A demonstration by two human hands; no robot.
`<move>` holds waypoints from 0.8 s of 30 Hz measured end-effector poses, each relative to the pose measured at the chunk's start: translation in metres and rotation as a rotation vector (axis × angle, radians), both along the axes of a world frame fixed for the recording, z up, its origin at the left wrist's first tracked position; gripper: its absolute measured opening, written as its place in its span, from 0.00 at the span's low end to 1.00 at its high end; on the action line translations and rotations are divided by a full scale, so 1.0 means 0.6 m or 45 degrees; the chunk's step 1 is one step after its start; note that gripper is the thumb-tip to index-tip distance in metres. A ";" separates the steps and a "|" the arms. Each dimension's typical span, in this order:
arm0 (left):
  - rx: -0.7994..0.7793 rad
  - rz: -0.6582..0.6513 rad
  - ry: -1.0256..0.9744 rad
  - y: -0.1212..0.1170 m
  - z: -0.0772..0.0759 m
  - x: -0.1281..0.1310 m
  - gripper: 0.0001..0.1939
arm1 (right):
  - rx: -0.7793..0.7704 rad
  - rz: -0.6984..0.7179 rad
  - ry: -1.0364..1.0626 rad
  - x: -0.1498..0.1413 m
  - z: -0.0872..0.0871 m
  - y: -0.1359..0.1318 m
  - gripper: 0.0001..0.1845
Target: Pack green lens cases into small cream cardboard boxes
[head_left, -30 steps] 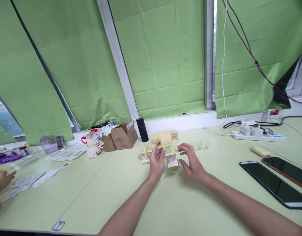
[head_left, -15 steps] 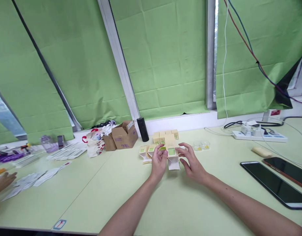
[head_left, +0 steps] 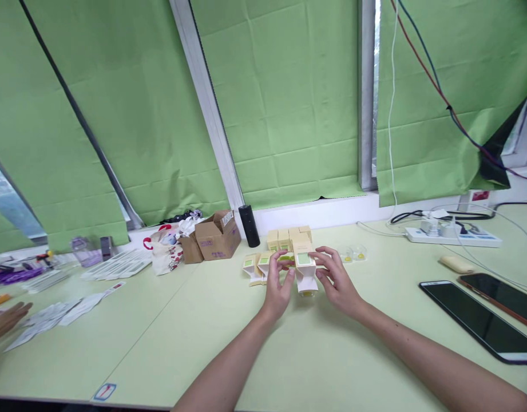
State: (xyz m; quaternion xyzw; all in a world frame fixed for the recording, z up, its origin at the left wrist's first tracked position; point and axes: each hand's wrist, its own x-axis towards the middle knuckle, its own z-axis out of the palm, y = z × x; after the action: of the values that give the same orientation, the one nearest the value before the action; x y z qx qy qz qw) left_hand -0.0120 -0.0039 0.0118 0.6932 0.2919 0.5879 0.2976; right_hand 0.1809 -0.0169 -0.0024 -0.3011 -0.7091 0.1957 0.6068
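at the middle of the pale green tabletop (head_left: 160, 332), the small cream cardboard box with a green square window (head_left: 305, 258) stands between both hands, shifted slightly right since half a second ago. right hand (head_left: 339, 286): fingers closed on the box's right edge. left hand (head_left: 278, 289): curved at its left edge, thumb lower than before (firmness of grip: cannot tell). a clear plastic case with yellow contents (head_left: 307, 293) now shows below the box's white flap. a row of cream cardboard boxes (head_left: 284, 236) bounds the rear; open tabletop runs leftward to a thin dark seam (head_left: 154, 318), rightward to a black-screened phone (head_left: 473, 317).
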 end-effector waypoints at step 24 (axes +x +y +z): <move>0.125 0.148 0.135 -0.008 0.004 0.009 0.16 | -0.077 0.097 0.008 0.003 -0.004 -0.002 0.21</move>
State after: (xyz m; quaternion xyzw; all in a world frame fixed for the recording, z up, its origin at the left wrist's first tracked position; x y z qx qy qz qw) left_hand -0.0064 -0.0086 0.0144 0.7190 0.3180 0.5803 0.2128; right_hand 0.1825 -0.0183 -0.0045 -0.2916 -0.7118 0.2409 0.5918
